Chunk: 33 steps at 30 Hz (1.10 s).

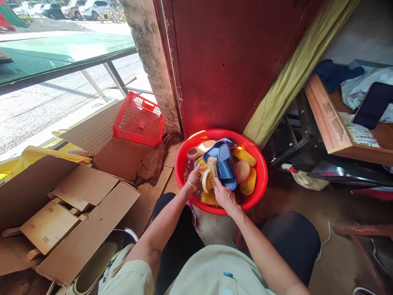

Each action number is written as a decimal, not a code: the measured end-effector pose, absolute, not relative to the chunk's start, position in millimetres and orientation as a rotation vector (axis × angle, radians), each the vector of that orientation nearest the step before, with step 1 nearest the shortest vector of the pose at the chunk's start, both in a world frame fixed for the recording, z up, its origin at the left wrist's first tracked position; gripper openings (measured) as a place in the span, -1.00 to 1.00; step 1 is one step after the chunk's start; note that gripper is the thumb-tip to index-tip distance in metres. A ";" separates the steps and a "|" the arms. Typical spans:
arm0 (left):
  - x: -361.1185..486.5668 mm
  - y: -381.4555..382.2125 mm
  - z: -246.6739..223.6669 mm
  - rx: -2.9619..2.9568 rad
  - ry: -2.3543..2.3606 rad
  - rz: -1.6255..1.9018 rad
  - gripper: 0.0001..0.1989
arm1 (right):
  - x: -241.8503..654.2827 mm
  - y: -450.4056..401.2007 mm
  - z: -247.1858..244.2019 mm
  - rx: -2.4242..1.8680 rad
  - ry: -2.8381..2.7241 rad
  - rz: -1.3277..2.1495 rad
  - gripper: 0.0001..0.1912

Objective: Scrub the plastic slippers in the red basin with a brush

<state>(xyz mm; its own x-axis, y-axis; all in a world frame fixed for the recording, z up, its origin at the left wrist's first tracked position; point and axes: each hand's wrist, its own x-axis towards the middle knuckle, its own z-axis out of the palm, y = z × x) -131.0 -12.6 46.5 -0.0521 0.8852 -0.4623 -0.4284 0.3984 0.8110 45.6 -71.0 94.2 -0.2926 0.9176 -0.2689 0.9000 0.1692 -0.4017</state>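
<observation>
My left hand (pixel 195 176) is closed on a yellow slipper with a white band (pixel 206 182), held over the basin. In my right hand (pixel 224 196) is a scrub brush (pixel 212 169), its bristled head up against the slipper. Both hands are over a red plastic basin (pixel 263 176) holding water and several slippers. A blue slide slipper (pixel 226 166) lies on top, just right of the brush. Around it are yellow slippers (pixel 248 182) and a tan one (pixel 242 170).
A red plastic crate (pixel 139 123) stands behind left, near a brown cloth (pixel 155 162). Left of me is an open cardboard box (pixel 89 221) with wooden pieces. A dark red door (pixel 227 65) rises behind the basin. At right, a wooden drawer (pixel 331 114) carries a phone (pixel 373 105).
</observation>
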 end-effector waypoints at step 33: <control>-129.0 -8.9 29.1 1.334 1.456 1.088 -0.35 | 75.3 -83.7 117.3 -1.681 -2.826 0.380 -0.38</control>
